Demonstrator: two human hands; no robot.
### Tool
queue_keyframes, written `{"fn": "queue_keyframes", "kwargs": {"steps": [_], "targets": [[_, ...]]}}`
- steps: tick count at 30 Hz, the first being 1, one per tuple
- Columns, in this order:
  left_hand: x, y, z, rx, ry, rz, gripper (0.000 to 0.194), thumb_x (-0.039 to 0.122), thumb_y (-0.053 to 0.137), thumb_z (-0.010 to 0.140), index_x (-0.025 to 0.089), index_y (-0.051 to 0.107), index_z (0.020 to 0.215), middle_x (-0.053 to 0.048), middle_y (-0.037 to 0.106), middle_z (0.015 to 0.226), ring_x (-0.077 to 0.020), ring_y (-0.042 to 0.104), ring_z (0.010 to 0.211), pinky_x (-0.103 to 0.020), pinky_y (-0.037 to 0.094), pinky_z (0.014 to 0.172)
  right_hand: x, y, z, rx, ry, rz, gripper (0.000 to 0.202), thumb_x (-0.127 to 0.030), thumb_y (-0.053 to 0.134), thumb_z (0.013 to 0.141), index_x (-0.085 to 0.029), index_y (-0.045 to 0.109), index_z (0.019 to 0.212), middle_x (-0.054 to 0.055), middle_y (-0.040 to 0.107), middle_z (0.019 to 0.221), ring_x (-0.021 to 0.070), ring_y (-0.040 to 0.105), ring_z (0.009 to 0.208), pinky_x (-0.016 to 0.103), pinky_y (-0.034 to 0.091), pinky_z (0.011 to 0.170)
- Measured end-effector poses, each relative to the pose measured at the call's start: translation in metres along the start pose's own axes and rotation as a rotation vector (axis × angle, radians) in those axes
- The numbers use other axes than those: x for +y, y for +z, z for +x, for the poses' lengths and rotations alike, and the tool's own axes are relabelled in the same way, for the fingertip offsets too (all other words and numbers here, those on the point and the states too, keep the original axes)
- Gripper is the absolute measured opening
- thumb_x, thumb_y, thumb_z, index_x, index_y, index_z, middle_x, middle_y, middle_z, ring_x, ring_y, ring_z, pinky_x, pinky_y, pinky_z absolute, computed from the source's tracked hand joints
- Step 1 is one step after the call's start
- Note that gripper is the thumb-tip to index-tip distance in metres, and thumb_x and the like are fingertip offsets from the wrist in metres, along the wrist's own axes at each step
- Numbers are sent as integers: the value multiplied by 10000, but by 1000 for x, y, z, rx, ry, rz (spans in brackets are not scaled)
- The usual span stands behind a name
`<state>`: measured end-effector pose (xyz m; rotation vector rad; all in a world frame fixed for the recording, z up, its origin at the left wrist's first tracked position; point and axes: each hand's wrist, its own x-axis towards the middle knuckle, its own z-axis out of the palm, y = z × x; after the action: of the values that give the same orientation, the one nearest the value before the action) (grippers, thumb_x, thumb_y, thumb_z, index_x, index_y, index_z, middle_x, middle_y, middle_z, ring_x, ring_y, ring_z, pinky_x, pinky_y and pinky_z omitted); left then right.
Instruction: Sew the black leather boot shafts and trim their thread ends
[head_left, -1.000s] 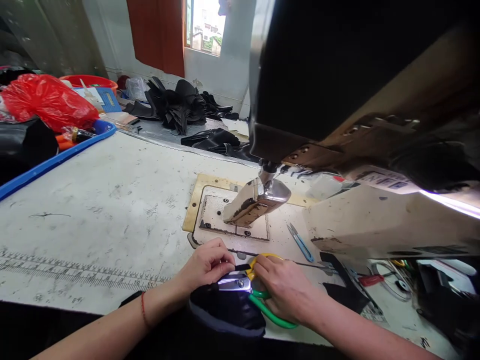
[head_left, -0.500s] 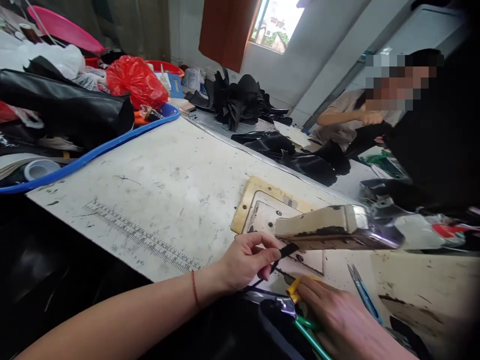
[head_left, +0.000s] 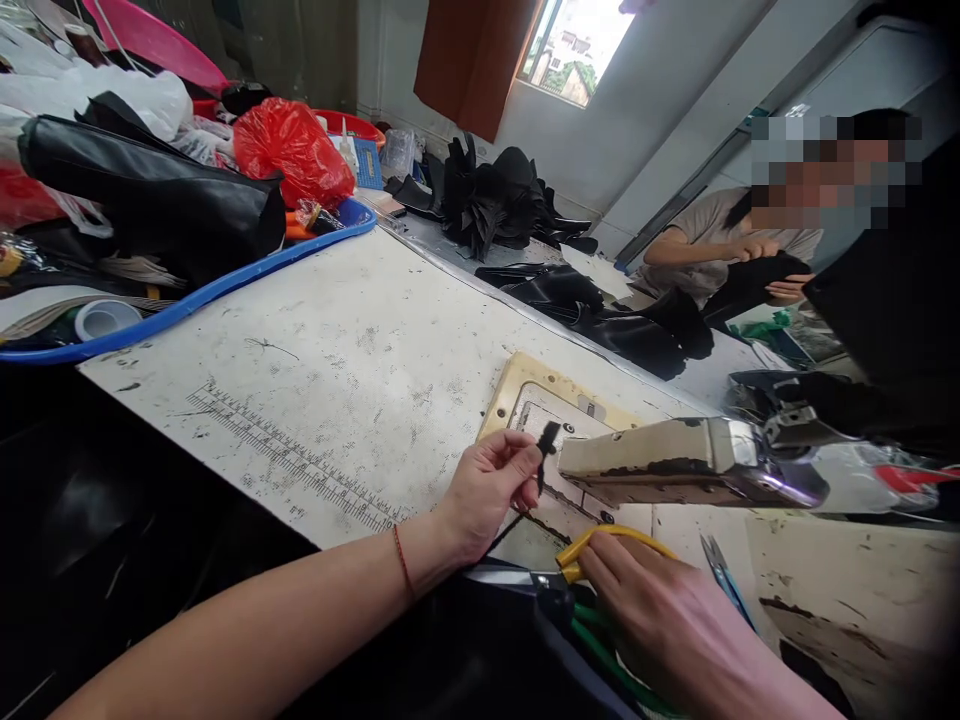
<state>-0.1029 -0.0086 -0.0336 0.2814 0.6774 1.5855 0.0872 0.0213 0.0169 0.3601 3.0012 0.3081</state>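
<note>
My left hand [head_left: 491, 490] is closed, pinching a narrow black strip [head_left: 550, 440] between thumb and fingers. The strip's short end sticks up past the fingertips, and its thin tail runs down under the hand toward dark material. My right hand [head_left: 645, 595] is wrapped round the handles of a pair of scissors [head_left: 504, 577], one handle yellow and the other green. Their metal blades point left, below my left hand and close to the strip's tail. Whether the blades touch the strip I cannot tell. Black material [head_left: 450, 650] lies below both hands.
A beige sewing machine [head_left: 645, 460] stands just beyond my hands. Small blue thread snips [head_left: 727, 580] lie to the right. A blue-rimmed tray [head_left: 187, 310] of bags and black pieces is at left. Black pieces [head_left: 495, 200] are heaped behind; a person [head_left: 705, 240] handles black material.
The scissors have shifted left and slightly up toward my left hand. The strip's end has turned more upright, and my left hand is a little higher. The other person's hands have moved.
</note>
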Motion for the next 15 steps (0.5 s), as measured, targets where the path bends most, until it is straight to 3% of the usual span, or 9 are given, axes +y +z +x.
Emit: {"fn": "queue_keyframes", "kwargs": {"steps": [4,7,11,13,15], "targets": [[3,-3,2,109,57,-3,411,437,830,661,170,595,868,79,542,532,-45,488,483,-151,376,493,1,-6,-9,-11,20,8,279,36,421,709,-220,499,787,24,548,703,161,476,473,281,289,428],[4,-7,5,195,98,29,399,443,792,697,176,570,892,72,552,576,-51,517,532,-154,399,543,11,-15,-21,-29,186,242,213,-51,455,712,-241,519,784,24,575,694,177,515,489,275,313,422],[0,-9,11,228,128,126,364,451,721,762,171,542,911,62,536,608,-61,520,561,-167,395,568,4,-37,-14,-116,507,916,122,-278,479,870,-253,581,933,62,678,841,203,599,619,305,469,543],[-3,-7,10,199,156,195,356,460,685,790,180,519,934,61,520,649,-68,520,573,-183,396,573,-15,-43,0,-114,511,1297,221,-371,524,866,-252,581,1044,90,694,995,237,642,770,361,526,664],[0,-3,2,144,210,271,364,470,663,806,205,496,991,49,534,756,-74,535,623,-200,417,609,-34,-43,11,-80,458,1548,330,-470,597,821,-248,579,1064,90,694,1022,271,649,895,408,537,762]]}}
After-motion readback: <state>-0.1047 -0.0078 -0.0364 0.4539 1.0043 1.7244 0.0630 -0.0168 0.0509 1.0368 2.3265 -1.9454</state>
